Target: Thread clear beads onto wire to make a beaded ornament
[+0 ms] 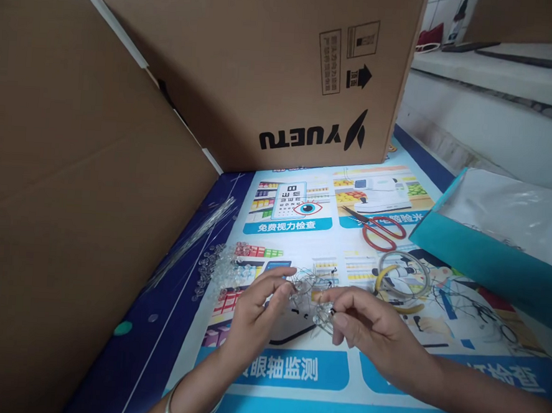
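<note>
Both hands worked over the counter. Left hand fingers pinched shut on a small clear wire piece; right hand fingers closed on its other end. A heap of clear beads lay just left of the fingers, tape rolls and red scissors beyond the right fingers.

Left hand, right hand; fingertips pinched

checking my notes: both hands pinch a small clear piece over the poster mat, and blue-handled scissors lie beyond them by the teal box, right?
Not quite: the scissors have red handles, not blue, as the head view shows. The rest holds: left hand and right hand pinch the clear piece over the mat, near the teal box.
</note>
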`<state>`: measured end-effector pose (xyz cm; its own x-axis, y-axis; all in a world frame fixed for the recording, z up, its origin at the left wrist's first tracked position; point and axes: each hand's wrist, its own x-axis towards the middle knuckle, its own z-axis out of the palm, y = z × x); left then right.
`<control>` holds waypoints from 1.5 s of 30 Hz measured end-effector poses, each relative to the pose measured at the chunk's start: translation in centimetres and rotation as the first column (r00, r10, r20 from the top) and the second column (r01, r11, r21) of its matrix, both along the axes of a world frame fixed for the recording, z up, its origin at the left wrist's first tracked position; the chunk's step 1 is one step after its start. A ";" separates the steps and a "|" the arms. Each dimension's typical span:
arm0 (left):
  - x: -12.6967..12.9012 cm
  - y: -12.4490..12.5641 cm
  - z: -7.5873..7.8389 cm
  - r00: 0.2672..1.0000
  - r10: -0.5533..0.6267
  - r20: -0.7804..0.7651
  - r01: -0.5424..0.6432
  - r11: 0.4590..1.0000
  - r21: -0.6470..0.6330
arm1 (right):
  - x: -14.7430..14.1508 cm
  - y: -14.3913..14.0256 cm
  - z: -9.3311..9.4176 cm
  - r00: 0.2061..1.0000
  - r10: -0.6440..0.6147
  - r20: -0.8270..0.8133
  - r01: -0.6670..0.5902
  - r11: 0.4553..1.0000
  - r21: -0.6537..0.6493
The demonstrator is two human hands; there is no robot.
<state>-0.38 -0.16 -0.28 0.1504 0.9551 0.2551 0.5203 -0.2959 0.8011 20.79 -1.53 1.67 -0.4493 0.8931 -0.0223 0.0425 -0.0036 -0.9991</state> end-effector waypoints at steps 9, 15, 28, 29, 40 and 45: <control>-0.2 0.3 -0.3 0.998 -0.005 0.055 0.006 1.000 -0.016 | 0.0 0.0 0.1 0.999 -0.008 0.043 0.006 0.999 0.036; -0.4 0.6 -0.4 0.998 -0.003 0.055 0.003 1.000 -0.006 | 0.0 -0.1 0.0 0.999 -0.002 0.038 0.000 0.999 0.041; -0.7 1.2 -0.6 0.984 -0.041 0.175 0.058 0.994 -0.091 | -0.1 -0.4 -0.4 0.994 0.047 0.100 -0.060 0.990 0.129; -0.7 1.2 -0.7 0.980 -0.044 0.194 0.063 0.994 -0.094 | -0.1 -0.4 -0.4 0.993 0.052 0.104 -0.066 0.989 0.134; -0.5 1.0 -0.9 0.986 -0.128 0.107 0.131 0.991 -0.017 | -0.1 -0.5 -0.8 0.984 0.077 0.159 -0.107 0.976 0.188; 0.2 -0.3 -0.3 0.988 -0.055 -0.142 0.080 0.982 0.173 | -0.1 -0.8 -1.0 0.966 0.059 0.250 -0.156 0.908 0.388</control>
